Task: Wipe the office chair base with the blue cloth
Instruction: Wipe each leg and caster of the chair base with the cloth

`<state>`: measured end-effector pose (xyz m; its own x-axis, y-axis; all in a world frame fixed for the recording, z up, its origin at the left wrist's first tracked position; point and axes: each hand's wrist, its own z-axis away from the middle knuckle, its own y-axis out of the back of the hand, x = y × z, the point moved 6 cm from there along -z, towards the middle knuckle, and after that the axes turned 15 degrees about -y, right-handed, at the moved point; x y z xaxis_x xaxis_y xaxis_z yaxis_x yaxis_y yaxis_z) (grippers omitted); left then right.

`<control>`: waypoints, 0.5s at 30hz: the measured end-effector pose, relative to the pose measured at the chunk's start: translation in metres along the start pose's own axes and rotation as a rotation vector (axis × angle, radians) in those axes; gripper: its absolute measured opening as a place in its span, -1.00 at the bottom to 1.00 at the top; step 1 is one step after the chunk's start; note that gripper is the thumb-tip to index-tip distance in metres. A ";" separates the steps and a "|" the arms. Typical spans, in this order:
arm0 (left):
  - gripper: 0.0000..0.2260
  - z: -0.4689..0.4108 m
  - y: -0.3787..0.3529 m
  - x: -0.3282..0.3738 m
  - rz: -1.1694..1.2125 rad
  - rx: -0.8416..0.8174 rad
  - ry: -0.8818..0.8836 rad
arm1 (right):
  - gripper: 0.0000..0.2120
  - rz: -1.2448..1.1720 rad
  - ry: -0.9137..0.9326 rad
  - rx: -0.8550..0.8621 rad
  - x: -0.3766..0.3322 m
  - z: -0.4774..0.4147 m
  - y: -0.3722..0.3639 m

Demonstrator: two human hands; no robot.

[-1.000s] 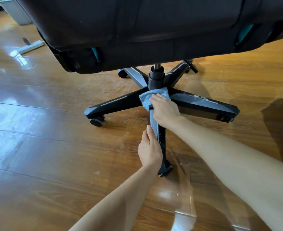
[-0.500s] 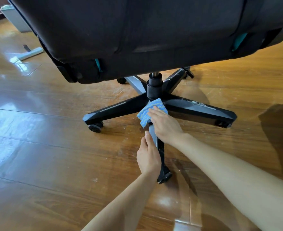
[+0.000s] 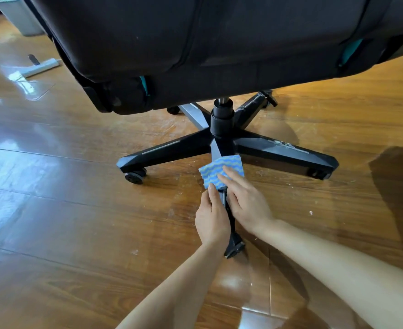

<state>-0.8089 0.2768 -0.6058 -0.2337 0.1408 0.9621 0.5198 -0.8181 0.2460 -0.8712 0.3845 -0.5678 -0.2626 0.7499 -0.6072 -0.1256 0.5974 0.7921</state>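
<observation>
Head view: flat-fingered right grip (image 3: 245,203) presses blue cloth (image 3: 222,170) on one base leg (image 3: 234,243), left grip (image 3: 211,216) flat alongside; other legs (image 3: 162,150) likely remain.

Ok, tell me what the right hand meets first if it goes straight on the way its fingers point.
The right hand presses the blue cloth on the near leg. Past the cloth, its line probably meets the leg running left near the hub, though depth is unclear.

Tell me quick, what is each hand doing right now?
Left hand: open, fingers straight, resting against the near chair leg.
Right hand: open, flat fingers pressing the blue cloth on that leg.
</observation>
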 end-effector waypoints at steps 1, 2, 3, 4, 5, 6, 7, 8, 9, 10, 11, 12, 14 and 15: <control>-0.51 0.000 0.000 0.001 0.000 -0.002 0.005 | -0.52 0.013 0.010 -0.007 -0.001 -0.006 -0.001; -0.51 0.000 0.000 0.002 0.005 -0.003 0.007 | -0.53 0.029 0.012 -0.011 -0.003 -0.017 -0.002; -0.45 0.001 -0.001 0.003 0.012 -0.003 0.006 | -0.53 0.044 -0.001 -0.010 -0.004 -0.030 -0.002; -0.37 0.002 -0.001 0.003 0.014 -0.003 0.001 | -0.52 0.046 -0.036 -0.006 -0.005 -0.045 -0.001; -0.30 0.002 -0.002 0.003 0.013 -0.006 -0.002 | -0.52 0.037 -0.087 0.000 -0.005 -0.059 0.001; -0.26 0.002 -0.003 0.003 0.013 -0.011 -0.004 | -0.52 0.020 -0.142 0.013 -0.004 -0.072 0.004; -0.24 0.002 -0.005 0.003 0.009 -0.012 -0.006 | -0.52 0.000 -0.193 0.030 -0.004 -0.082 0.007; -0.23 0.003 -0.005 0.003 0.004 -0.010 -0.009 | -0.52 -0.021 -0.235 0.041 -0.003 -0.087 0.009; -0.24 0.003 -0.004 0.004 0.000 -0.005 -0.013 | -0.51 -0.035 -0.264 0.045 -0.003 -0.089 0.008; -0.25 0.003 -0.004 0.003 -0.004 -0.004 -0.014 | -0.51 -0.039 -0.286 0.048 -0.003 -0.087 0.006; -0.27 0.003 -0.003 0.003 -0.008 -0.003 -0.013 | -0.50 -0.032 -0.302 0.053 -0.003 -0.082 0.004; -0.28 0.003 -0.003 0.003 -0.012 -0.003 -0.011 | -0.48 -0.023 -0.317 0.060 -0.002 -0.074 0.001; -0.28 0.001 -0.002 0.003 -0.021 -0.005 -0.015 | -0.45 -0.028 -0.345 0.071 0.004 -0.052 -0.003; -0.29 0.001 -0.001 0.003 -0.027 -0.007 -0.018 | -0.43 -0.044 -0.354 0.067 0.010 -0.041 -0.004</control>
<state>-0.8093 0.2788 -0.6031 -0.2330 0.1731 0.9570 0.5078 -0.8176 0.2715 -0.9122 0.3779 -0.5739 0.0905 0.7679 -0.6342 -0.0629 0.6399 0.7659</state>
